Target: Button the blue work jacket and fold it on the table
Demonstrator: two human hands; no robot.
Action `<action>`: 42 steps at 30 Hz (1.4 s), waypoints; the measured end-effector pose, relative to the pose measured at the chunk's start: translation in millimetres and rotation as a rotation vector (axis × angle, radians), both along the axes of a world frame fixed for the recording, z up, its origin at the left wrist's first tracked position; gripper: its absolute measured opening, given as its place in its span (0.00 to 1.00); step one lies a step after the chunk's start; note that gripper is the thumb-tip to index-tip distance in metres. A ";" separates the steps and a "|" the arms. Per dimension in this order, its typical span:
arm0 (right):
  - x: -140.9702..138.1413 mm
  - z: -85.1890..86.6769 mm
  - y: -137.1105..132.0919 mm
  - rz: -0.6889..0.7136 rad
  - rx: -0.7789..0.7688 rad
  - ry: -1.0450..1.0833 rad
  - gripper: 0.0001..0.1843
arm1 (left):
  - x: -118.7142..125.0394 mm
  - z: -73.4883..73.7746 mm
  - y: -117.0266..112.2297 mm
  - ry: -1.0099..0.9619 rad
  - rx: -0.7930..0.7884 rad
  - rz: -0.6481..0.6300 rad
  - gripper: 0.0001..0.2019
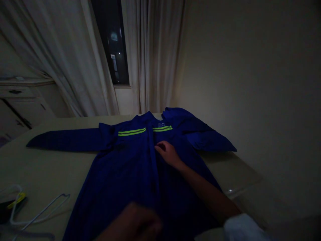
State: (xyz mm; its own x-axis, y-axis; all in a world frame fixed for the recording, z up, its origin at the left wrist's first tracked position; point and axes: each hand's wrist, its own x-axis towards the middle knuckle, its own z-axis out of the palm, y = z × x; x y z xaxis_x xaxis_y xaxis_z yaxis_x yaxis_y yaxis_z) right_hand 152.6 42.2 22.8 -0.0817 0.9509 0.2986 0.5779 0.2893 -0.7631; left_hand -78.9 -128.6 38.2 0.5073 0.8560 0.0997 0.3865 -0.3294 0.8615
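Touching jacket (130, 167); chest logo (162, 124) unreadable.

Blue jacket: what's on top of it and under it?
On top: right hand rests at the centre front; left hand, blurred, over the hem. Under the blue jacket: a pale surface; anything between is hidden.

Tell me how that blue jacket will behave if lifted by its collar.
Probably floppy: the blue jacket lies flat on the table, one sleeve folded over itself. Likely light for its size, since the cloth looks thin. Lifted by the collar, body and sleeves would likely hang and sway.
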 end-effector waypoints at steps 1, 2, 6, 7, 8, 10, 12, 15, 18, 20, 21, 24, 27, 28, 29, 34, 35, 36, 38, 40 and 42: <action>-10.8 2.5 39.5 -0.031 -0.047 -0.062 0.18 | 2.6 6.8 29.9 0.043 0.042 0.010 0.18; -21.9 4.9 75.9 -0.092 -0.092 -0.126 0.22 | 5.8 10.6 60.6 0.137 0.135 0.057 0.20; -57.1 9.7 177.6 -0.288 -0.186 -0.300 0.27 | 11.9 -11.1 155.7 0.515 0.464 0.281 0.23; -62.3 8.4 192.2 -0.295 -0.187 -0.310 0.25 | 10.8 -23.2 167.4 0.575 0.480 0.283 0.24; -66.5 5.6 203.3 -0.287 -0.181 -0.315 0.22 | 9.1 -35.7 174.5 0.615 0.483 0.272 0.25; -72.7 -3.6 217.0 -0.260 -0.163 -0.335 0.19 | 5.3 -56.9 178.9 0.654 0.480 0.247 0.26; -77.4 -15.3 222.5 -0.233 -0.125 -0.358 0.19 | 2.9 -68.4 177.2 0.665 0.483 0.243 0.26; -82.0 -30.2 223.5 -0.216 -0.058 -0.396 0.19 | 2.5 -70.4 175.4 0.666 0.492 0.241 0.26; -83.2 -37.7 224.2 -0.197 -0.016 -0.434 0.17 | 3.7 -67.9 176.3 0.657 0.497 0.234 0.26; -82.8 -39.9 226.2 -0.190 0.001 -0.461 0.17 | 4.4 -68.0 176.6 0.653 0.499 0.235 0.26; -82.5 -40.7 227.5 -0.184 0.008 -0.476 0.17 | 4.7 -68.6 176.4 0.652 0.498 0.236 0.26; -82.3 -42.9 230.9 -0.130 0.031 -0.528 0.17 | 5.6 -70.3 175.6 0.645 0.494 0.247 0.26; -83.4 -44.5 232.2 -0.074 0.049 -0.587 0.18 | 6.4 -70.0 175.0 0.641 0.485 0.249 0.26; -84.2 -44.6 232.1 -0.064 0.052 -0.607 0.18 | 6.7 -69.4 174.9 0.642 0.479 0.247 0.26; -85.0 -44.4 231.9 -0.057 0.053 -0.627 0.18 | 6.9 -68.8 174.8 0.643 0.473 0.244 0.26; -89.5 -40.8 230.5 -0.047 0.061 -0.708 0.19 | 8.0 -66.3 174.2 0.651 0.468 0.243 0.27; -90.3 -39.6 230.6 -0.050 0.059 -0.723 0.19 | 8.2 -66.0 174.0 0.654 0.465 0.244 0.27; -91.1 -38.2 230.9 -0.053 0.057 -0.737 0.18 | 8.4 -65.7 173.9 0.658 0.462 0.244 0.27; -92.6 -35.1 231.7 -0.051 0.052 -0.765 0.18 | 8.6 -65.4 173.7 0.663 0.454 0.244 0.27; -93.9 -32.3 232.0 -0.044 0.051 -0.792 0.17 | 8.7 -65.4 173.7 0.660 0.454 0.245 0.27; -94.7 -30.9 231.6 -0.037 0.058 -0.814 0.16 | 8.6 -65.6 173.9 0.651 0.462 0.245 0.27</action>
